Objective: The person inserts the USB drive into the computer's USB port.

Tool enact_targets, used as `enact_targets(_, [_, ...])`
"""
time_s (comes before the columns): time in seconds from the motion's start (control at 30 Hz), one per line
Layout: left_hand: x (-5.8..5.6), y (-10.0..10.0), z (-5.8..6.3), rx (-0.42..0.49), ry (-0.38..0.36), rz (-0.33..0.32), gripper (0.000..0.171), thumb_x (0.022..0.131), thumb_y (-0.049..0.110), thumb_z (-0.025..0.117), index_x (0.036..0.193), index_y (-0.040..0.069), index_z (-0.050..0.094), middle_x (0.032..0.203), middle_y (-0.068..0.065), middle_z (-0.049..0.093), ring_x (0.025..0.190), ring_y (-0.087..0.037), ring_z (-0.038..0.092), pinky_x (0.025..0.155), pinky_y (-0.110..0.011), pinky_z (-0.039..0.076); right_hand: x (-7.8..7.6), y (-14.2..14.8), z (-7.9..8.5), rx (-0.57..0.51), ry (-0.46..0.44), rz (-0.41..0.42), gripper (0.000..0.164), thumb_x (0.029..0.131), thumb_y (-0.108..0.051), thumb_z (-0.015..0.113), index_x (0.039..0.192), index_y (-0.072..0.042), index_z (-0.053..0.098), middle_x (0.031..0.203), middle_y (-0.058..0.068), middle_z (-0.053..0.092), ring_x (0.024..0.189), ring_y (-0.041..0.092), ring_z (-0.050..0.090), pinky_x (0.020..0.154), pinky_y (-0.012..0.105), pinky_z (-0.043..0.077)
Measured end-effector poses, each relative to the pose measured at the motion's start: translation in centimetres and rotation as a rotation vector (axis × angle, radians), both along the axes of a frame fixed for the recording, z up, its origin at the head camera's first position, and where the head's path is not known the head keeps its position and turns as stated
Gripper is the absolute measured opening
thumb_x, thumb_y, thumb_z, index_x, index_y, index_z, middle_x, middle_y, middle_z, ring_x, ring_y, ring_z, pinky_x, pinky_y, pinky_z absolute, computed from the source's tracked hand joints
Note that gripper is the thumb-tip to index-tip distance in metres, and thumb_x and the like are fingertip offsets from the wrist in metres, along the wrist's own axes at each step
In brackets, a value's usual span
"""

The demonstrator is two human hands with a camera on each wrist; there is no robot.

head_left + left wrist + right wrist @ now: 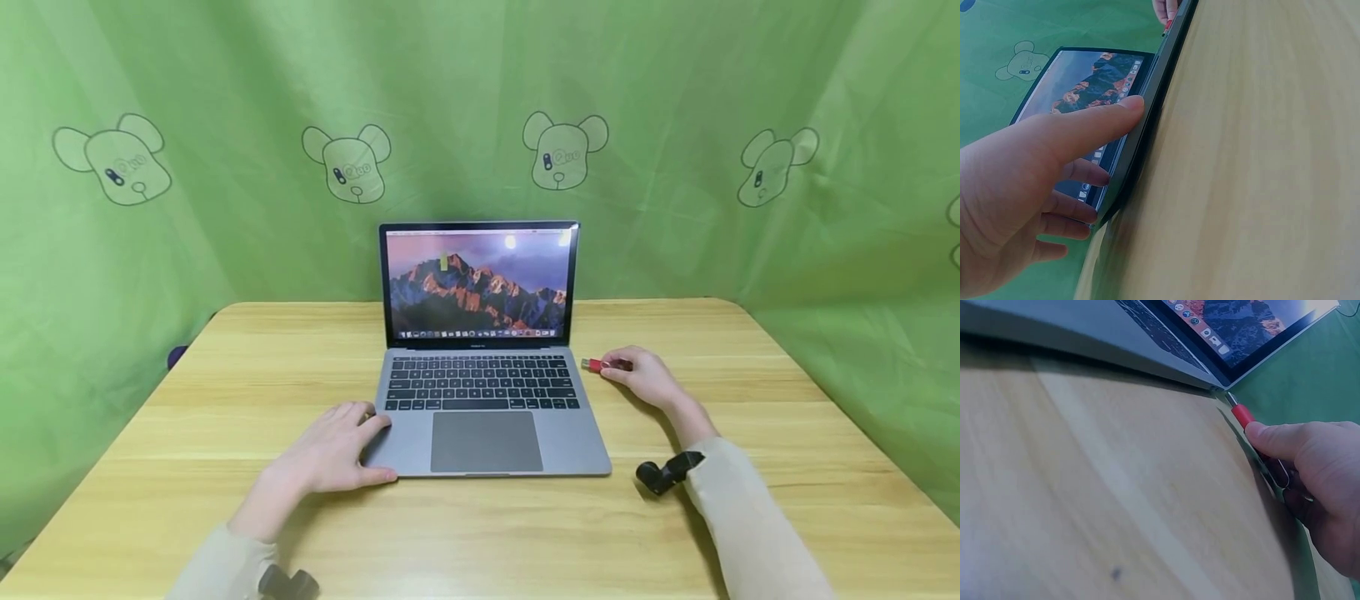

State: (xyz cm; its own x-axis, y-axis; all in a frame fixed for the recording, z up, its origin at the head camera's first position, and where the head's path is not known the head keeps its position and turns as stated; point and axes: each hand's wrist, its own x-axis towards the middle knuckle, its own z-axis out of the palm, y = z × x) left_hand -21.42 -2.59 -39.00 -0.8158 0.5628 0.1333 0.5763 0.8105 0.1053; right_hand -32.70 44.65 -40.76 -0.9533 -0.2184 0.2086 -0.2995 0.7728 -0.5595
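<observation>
An unfolded grey laptop (pixel 408 446) sits on the wooden table, its screen lit with a mountain picture. My left hand (pixel 333 450) rests at its front left corner, with the thumb along the front edge and the other fingers by the left side. In the left wrist view these fingers (pixel 1063 225) look loosely extended. Near the laptop's right side, my right hand (pixel 647 379) pinches a red USB flash drive (pixel 595 365) between thumb and fingers. The drive's metal plug (pixel 1230 398) points at the laptop's right edge near the hinge, with a small gap showing in the head view.
A wooden table (pixel 495 533) extends around the laptop. Green cloth (pixel 465 75) printed with bear heads hangs behind the table and along both sides. Dark wrist-worn devices are strapped at the left sleeve (pixel 225 567) and the right sleeve (pixel 750 517).
</observation>
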Motion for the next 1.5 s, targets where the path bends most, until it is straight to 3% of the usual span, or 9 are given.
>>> enact_targets(0.93, [-0.27, 0.04, 0.07, 0.010, -0.002, -0.002, 0.075, 0.074, 0.063, 0.062, 0.126, 0.008, 0.054, 0.119, -0.012, 0.051, 0.108, -0.028, 0.048, 0.095, -0.046, 0.040, -0.39, -0.49, 0.42, 0.047, -0.014, 0.031, 0.024, 0.088, -0.012, 0.062, 0.104, 0.005, 0.064, 0.102, 0.022, 0.059, 0.098, 0.037, 0.053, 0.090, 0.054, 0.039])
enact_targets(1.5, [-0.07, -0.04, -0.03, 0.023, -0.004, -0.007, 0.074, 0.074, 0.061, 0.063, 0.124, 0.007, 0.055, 0.117, -0.012, 0.052, 0.106, -0.028, 0.048, 0.095, -0.046, 0.039, -0.14, -0.08, 0.35, 0.020, -0.044, 0.106, 0.024, 0.088, -0.013, 0.063, 0.106, 0.003, 0.064, 0.102, 0.019, 0.060, 0.099, 0.037, 0.053, 0.091, 0.055, 0.038])
